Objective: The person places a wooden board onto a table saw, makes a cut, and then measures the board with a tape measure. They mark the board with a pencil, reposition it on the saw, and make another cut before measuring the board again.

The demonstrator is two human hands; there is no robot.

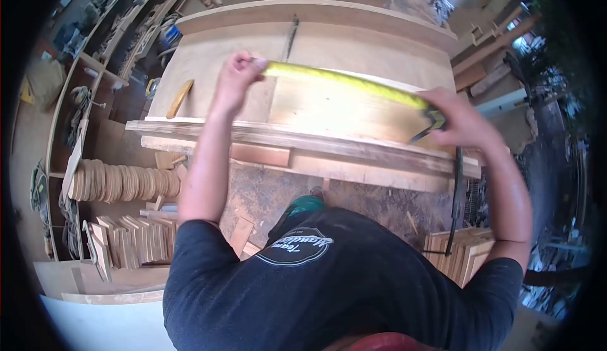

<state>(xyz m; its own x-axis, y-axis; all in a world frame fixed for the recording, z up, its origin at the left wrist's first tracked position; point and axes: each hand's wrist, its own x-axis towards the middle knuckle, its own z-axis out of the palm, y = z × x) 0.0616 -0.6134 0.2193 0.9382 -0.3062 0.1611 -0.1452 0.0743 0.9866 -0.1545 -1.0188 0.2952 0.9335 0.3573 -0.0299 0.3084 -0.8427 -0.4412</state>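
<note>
The left hand (235,79) was closed, its fingertips pinching the free end of the yellow tape measure (344,82) up at about eleven o'clock. The right hand (460,122) was curled round the tape's case out at three o'clock. Between them the blade lay drawn out taut and slantwise over the pale board (316,114) on the bench (208,54). The measuring looked well under way, with the tape pulled out and laid across the wood. No pencil showed in either hand and no mark could be made out on the board, so any marking seemed not yet done. A small offcut (180,98) lay at ten o'clock, and round wooden discs (120,183) were stacked below the bench at eight o'clock
</note>
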